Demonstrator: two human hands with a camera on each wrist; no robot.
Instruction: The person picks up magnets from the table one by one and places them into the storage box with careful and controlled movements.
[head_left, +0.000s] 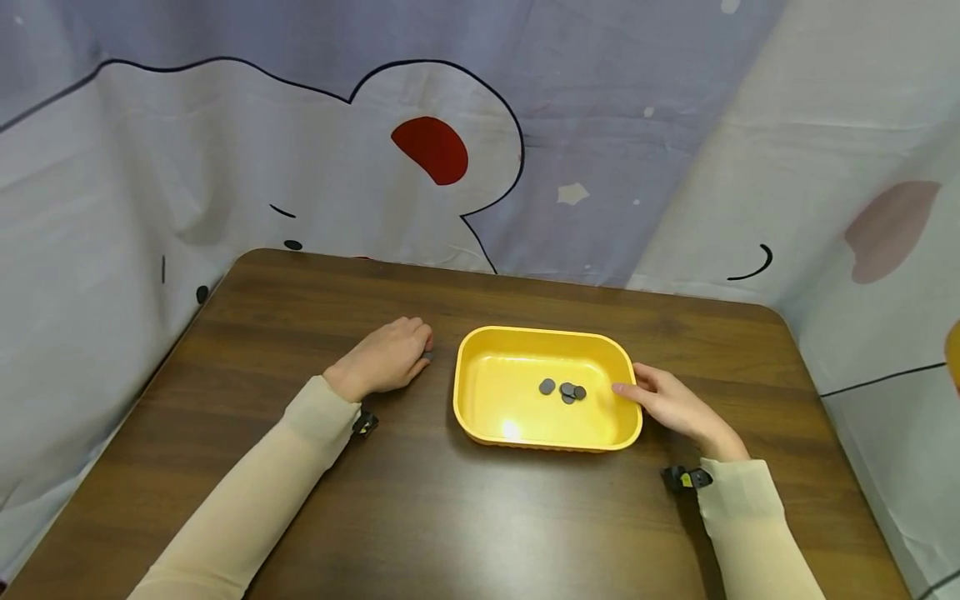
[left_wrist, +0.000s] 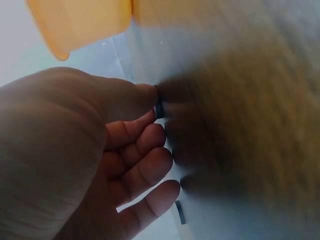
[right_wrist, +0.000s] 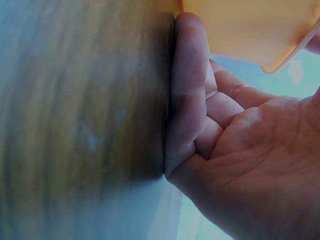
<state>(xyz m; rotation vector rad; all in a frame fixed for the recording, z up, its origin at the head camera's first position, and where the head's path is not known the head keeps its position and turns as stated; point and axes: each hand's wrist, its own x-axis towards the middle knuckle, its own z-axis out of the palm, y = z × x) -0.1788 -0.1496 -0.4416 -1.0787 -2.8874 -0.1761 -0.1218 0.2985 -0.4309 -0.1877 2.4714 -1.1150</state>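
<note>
My left hand [head_left: 386, 357] is low over the table, to the left of a yellow plastic tray [head_left: 480, 435]. Its thumb and index finger pinch a small grey coin-like disc [left_wrist: 159, 107] at the table surface, while the other fingers are curled with their tips by the wood. A second dark disc [left_wrist: 180, 212] lies on the table beside the little finger in the left wrist view. At the tray's right end my right hand [head_left: 675, 404] grips the rim, thumb over the inside and fingers outside against the table. Several grey discs [head_left: 547, 387] lie on the tray floor.
The brown wooden table [head_left: 480, 533] has rounded far corners. A patterned curtain [head_left: 600, 150] hangs right behind its back edge and along both sides. Dark wrist straps [head_left: 686, 478] show below the cream sleeves [head_left: 255, 483].
</note>
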